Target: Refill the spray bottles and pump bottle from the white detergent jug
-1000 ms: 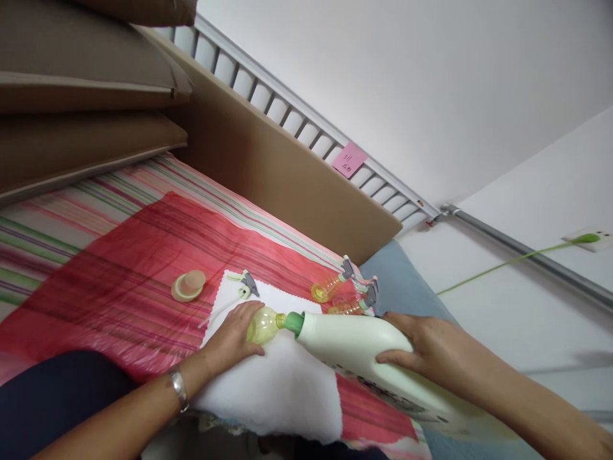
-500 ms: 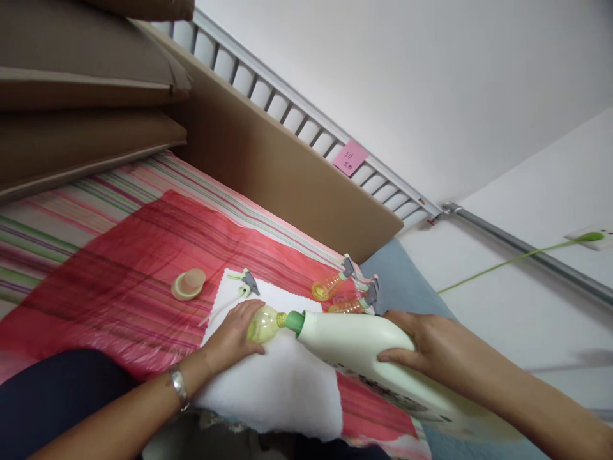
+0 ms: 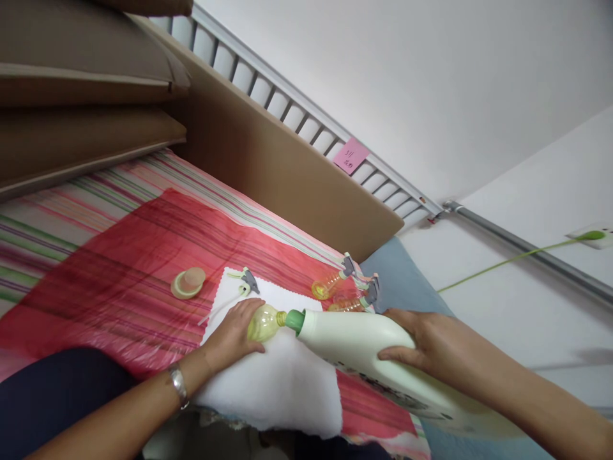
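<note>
My left hand [image 3: 234, 333] is wrapped round a small clear yellow bottle [image 3: 264, 321] that rests on a white fleecy cloth [image 3: 282, 386]. My right hand [image 3: 426, 345] grips a big white jug [image 3: 354, 345] tipped on its side, and its green neck [image 3: 294, 320] meets the small bottle's mouth. A loose spray head with a dip tube [image 3: 243, 283] lies on the cloth just beyond my left hand.
Two small orange spray bottles [image 3: 342, 289] lie past the jug on a red plastic sheet [image 3: 143, 268], which covers a striped bedcover. A round pale cap [image 3: 188, 282] sits to the left. Brown cushions [image 3: 81, 96] and a board [image 3: 287, 185] stand behind.
</note>
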Tool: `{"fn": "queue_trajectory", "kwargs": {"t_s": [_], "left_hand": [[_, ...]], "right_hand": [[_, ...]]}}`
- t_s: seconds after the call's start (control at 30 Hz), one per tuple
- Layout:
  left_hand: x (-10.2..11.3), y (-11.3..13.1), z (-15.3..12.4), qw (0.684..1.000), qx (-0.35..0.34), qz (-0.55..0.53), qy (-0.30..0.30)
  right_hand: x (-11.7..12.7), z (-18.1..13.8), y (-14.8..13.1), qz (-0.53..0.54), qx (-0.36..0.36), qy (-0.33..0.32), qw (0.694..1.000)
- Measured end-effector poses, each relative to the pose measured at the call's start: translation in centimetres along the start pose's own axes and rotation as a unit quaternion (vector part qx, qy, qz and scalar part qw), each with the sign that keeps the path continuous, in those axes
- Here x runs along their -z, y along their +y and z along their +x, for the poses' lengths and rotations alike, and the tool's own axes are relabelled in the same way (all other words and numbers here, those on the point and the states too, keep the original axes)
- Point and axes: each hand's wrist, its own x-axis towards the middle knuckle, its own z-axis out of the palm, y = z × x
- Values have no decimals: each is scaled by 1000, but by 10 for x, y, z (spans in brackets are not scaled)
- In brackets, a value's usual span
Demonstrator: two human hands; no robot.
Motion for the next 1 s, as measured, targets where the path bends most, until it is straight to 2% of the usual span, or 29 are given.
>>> {"fn": "queue_trajectory", "kwargs": {"t_s": [0.4,1.0], "left_hand": [[-5,-6,0,1000,-13,4,11],[-2,-3,-1,1000,-13,7,1]], "right_hand": [[5,-1,-4,-1,-8,-8,1000],[5,1,-4,-3,-20,-33,999]]}}
